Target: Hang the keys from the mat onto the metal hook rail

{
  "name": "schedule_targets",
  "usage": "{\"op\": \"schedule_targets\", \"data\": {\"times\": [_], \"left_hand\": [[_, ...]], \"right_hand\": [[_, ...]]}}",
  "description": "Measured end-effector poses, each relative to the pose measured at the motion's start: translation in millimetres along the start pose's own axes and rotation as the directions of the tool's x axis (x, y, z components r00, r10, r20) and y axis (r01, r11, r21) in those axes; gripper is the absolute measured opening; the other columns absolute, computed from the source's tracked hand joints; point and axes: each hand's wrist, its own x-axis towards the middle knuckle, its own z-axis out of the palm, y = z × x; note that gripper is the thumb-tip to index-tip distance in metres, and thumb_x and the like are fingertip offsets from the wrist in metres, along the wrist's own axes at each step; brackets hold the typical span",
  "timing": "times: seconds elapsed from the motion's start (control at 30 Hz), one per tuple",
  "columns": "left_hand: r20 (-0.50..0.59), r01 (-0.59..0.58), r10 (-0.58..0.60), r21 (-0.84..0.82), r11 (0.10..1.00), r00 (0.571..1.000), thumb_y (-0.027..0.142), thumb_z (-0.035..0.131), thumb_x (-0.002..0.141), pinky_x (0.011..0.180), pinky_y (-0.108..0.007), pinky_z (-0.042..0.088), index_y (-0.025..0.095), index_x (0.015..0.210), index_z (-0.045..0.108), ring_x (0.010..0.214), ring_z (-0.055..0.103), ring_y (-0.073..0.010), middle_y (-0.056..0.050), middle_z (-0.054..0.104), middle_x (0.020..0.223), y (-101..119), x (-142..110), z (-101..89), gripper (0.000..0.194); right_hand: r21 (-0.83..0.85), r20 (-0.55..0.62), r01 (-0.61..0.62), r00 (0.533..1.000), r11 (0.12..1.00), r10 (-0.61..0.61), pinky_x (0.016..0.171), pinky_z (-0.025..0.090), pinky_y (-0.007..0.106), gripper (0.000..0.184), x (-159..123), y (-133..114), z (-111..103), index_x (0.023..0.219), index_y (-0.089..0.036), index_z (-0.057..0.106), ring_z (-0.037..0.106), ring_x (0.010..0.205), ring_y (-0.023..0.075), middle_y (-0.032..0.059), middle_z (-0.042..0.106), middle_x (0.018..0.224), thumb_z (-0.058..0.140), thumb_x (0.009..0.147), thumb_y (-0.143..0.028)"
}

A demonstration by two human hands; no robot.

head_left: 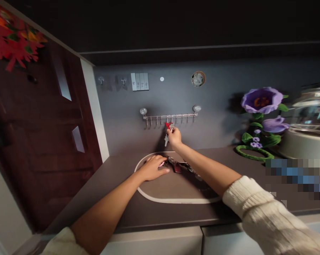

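Observation:
My right hand (174, 137) is raised to a wall rack of hooks (169, 116), fingers pinched on a red-topped key (169, 126) that hangs at a middle hook; a silver key (166, 140) dangles just below it. My left hand (153, 167) rests palm down on an oval white-rimmed tray (176, 200) on the counter, fingers lying over a bunch of keys (179, 165). Part of that bunch is hidden under my hand and right forearm.
A dark wooden door (48, 141) stands at the left. Light switches (140, 81) and two small hooks are on the wall above the rack. Purple artificial flowers (261, 117) and a glass-lidded pot (308, 124) sit on the counter at the right.

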Motion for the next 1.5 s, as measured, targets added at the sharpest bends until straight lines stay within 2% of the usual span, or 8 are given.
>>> {"op": "schedule_targets", "data": {"times": [0.17, 0.37, 0.6, 0.87, 1.0, 1.2, 1.3, 1.5], "left_hand": [[0.002, 0.004, -0.004, 0.026, 1.000, 1.000, 0.052, 0.044, 0.078, 0.096, -0.037, 0.033, 0.021, 0.121, 0.047, 0.110, 0.047, -0.0222, -0.009, 0.052, 0.120, 1, 0, 0.2, 0.053], [-0.035, -0.005, 0.006, 0.034, 0.999, 0.999, 0.052, 0.043, 0.079, 0.096, -0.036, 0.033, 0.024, 0.116, 0.052, 0.111, 0.046, -0.0207, -0.005, 0.054, 0.119, 0, -3, -5.7, 0.048], [-0.231, 0.157, -0.156, -0.013, 0.987, 0.960, 0.051, 0.041, 0.080, 0.093, -0.038, 0.032, 0.021, 0.099, 0.061, 0.104, 0.050, -0.0203, -0.005, 0.060, 0.108, -4, -5, -13.5, 0.041], [-0.339, 0.189, -0.303, -0.329, 0.925, 0.891, 0.039, 0.053, 0.074, 0.084, -0.029, 0.039, 0.017, 0.090, 0.059, 0.094, 0.053, -0.0165, -0.005, 0.059, 0.099, 13, -14, -35.6, 0.028], [-0.031, 0.236, -0.318, -0.602, 0.763, 0.948, 0.042, 0.061, 0.068, 0.052, -0.021, 0.035, 0.016, 0.074, 0.054, 0.053, 0.045, -0.0079, 0.003, 0.052, 0.060, 36, -16, -53.6, 0.028], [0.208, 0.239, -0.133, -0.927, 0.290, 0.969, 0.060, 0.051, 0.071, 0.039, -0.019, 0.018, 0.017, 0.047, 0.028, 0.035, 0.022, -0.0030, 0.008, 0.023, 0.039, 56, -17, -57.6, 0.054], [0.254, 0.269, -0.149, -0.959, 0.088, 0.956, 0.071, 0.038, 0.070, 0.035, -0.019, 0.011, 0.019, 0.043, 0.020, 0.031, 0.017, -0.0032, 0.007, 0.017, 0.035, 49, -21, -42.9, 0.061], [0.243, 0.228, -0.201, -0.969, -0.095, 0.949, 0.080, 0.023, 0.064, 0.032, -0.020, 0.012, 0.020, 0.040, 0.017, 0.028, 0.018, -0.0044, 0.006, 0.016, 0.032, 31, -33, -16.9, 0.065]], "right_hand": [[0.284, 0.037, -0.004, 0.999, 0.959, -0.007, 0.041, 0.041, 0.018, 0.006, 19, -41, -10, 0.075, -0.019, 0.041, 0.046, 0.040, 0.0050, -0.0055, 0.047, 0.058, 0.044, 0.080, -0.017], [0.296, 0.190, -0.046, 0.982, 0.954, -0.011, 0.041, 0.039, 0.017, 0.007, 18, -54, -25, 0.074, -0.017, 0.043, 0.045, 0.042, 0.0051, -0.0042, 0.049, 0.056, 0.045, 0.079, -0.013], [-0.024, 0.429, -0.163, 0.889, 0.986, 0.157, 0.050, 0.041, 0.020, 0.010, -34, -9, -69, 0.074, -0.014, 0.051, 0.049, 0.051, 0.0082, -0.0011, 0.053, 0.056, 0.055, 0.066, -0.009], [-0.432, 0.574, 0.177, 0.810, 0.884, 0.118, 0.069, 0.040, 0.024, 0.016, -45, -26, -110, 0.083, -0.015, 0.063, 0.054, 0.073, 0.0135, 0.0053, 0.065, 0.085, 0.059, 0.068, -0.020], [-0.329, 0.739, 0.143, 0.654, 0.933, 0.160, 0.059, 0.040, 0.022, 0.013, -62, -46, -120, 0.075, -0.014, 0.061, 0.052, 0.060, 0.0110, 0.0042, 0.063, 0.073, 0.063, 0.069, -0.025], [-0.069, 0.912, -0.305, 0.368, 0.950, 0.184, 0.036, 0.026, 0.020, 0.060, -86, -39, -122, 0.048, -0.016, 0.043, 0.032, 0.035, 0.0058, -0.0016, 0.039, 0.039, 0.031, 0.076, -0.067], [0.043, 0.930, -0.485, 0.339, 0.873, 0.142, 0.032, 0.015, 0.020, 0.065, -94, -19, -120, 0.042, -0.019, 0.027, 0.019, 0.030, 0.0049, -0.0048, 0.022, 0.033, 0.014, 0.073, -0.074], [0.199, 0.900, -0.575, 0.427, 0.794, 0.083, 0.032, 0.013, 0.020, 0.065, -107, 10, -119, 0.040, -0.021, 0.020, 0.016, 0.030, 0.0054, -0.0041, 0.020, 0.030, 0.006, 0.070, -0.077]]}}
